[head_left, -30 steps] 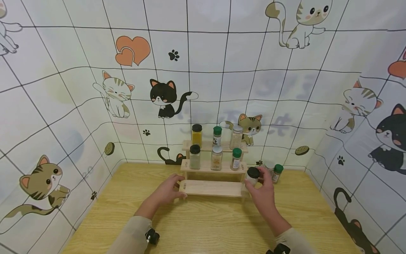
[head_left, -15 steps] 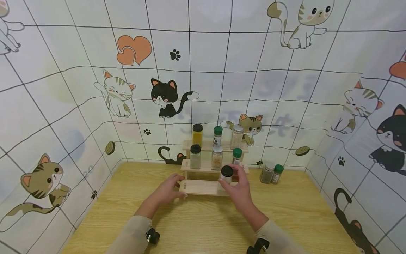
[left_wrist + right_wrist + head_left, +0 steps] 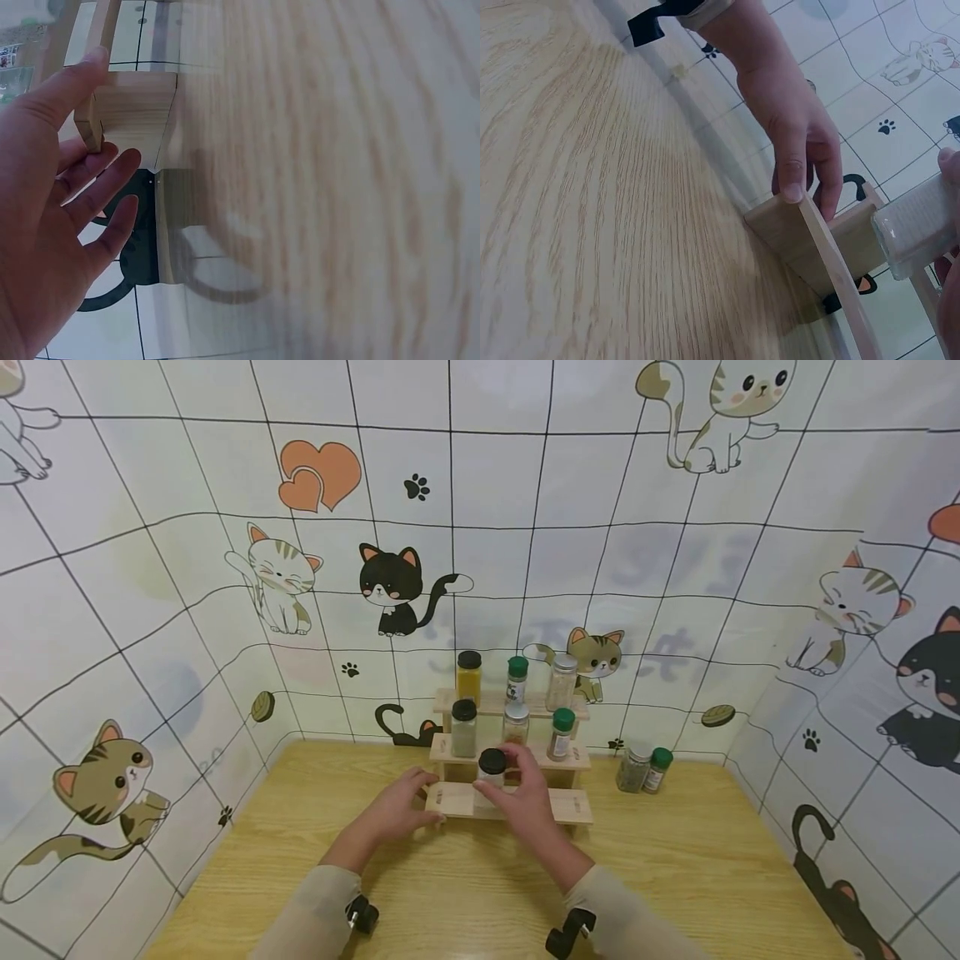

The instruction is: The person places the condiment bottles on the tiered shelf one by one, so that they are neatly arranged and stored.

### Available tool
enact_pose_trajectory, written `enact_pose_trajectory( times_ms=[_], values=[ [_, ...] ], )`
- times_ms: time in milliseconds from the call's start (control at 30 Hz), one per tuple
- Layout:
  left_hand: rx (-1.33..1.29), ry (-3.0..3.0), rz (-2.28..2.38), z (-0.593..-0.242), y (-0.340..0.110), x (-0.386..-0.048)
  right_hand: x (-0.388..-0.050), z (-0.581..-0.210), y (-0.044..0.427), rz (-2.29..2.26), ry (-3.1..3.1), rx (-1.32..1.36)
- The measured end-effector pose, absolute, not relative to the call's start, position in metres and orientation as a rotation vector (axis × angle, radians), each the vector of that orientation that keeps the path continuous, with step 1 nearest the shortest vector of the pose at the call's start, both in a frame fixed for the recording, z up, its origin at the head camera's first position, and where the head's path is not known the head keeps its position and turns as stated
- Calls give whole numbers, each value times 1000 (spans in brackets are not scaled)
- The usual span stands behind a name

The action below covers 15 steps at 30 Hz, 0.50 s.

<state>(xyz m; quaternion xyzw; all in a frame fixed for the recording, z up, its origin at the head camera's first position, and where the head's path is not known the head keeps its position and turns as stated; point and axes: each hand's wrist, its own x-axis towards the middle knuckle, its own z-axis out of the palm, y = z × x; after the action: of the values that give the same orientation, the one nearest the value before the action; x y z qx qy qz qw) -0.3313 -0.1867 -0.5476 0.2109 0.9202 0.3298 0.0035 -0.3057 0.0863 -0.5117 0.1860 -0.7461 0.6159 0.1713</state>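
My right hand (image 3: 529, 795) grips a clear spice jar (image 3: 492, 763) with a black lid and pale contents, over the bottom step of a three-tier wooden spice rack (image 3: 572, 807). In the right wrist view the base of the jar (image 3: 913, 229) appears clear of the step's edge. With thumb and fingers, my left hand (image 3: 396, 807) pinches the left end of that step; the left wrist view shows the wooden end (image 3: 133, 105) between them. On the middle step stand a black-lidded jar (image 3: 464, 731), a silver-lidded jar (image 3: 516, 720), partly hidden, and a green-capped jar (image 3: 562, 735).
The top step carries a yellow jar (image 3: 468, 679), a green-capped jar (image 3: 517, 680) and a silver-lidded jar (image 3: 562, 683). Right of the rack, a silver-lidded jar (image 3: 634, 768) and a green-capped jar (image 3: 657, 771) stand on the wooden table (image 3: 690, 860). A cat-patterned sheet (image 3: 495, 568) hangs behind.
My right hand has carried the black-lidded jar leftward, from beside the rack's right end to above the bottom step, left of its middle. The left hand keeps its hold on the rack.
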Motion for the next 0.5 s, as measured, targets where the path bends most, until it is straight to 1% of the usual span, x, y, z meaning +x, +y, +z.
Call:
enact_pose_trajectory(
  times_ms=[300,500],
  values=[
    [686,2966,944,-550,-186,-331,-314,-519,67,1686,-2200,593],
    [692,2992,943,-551,-184,-330,-317,-522,55,1650,-2239,575]
  ],
)
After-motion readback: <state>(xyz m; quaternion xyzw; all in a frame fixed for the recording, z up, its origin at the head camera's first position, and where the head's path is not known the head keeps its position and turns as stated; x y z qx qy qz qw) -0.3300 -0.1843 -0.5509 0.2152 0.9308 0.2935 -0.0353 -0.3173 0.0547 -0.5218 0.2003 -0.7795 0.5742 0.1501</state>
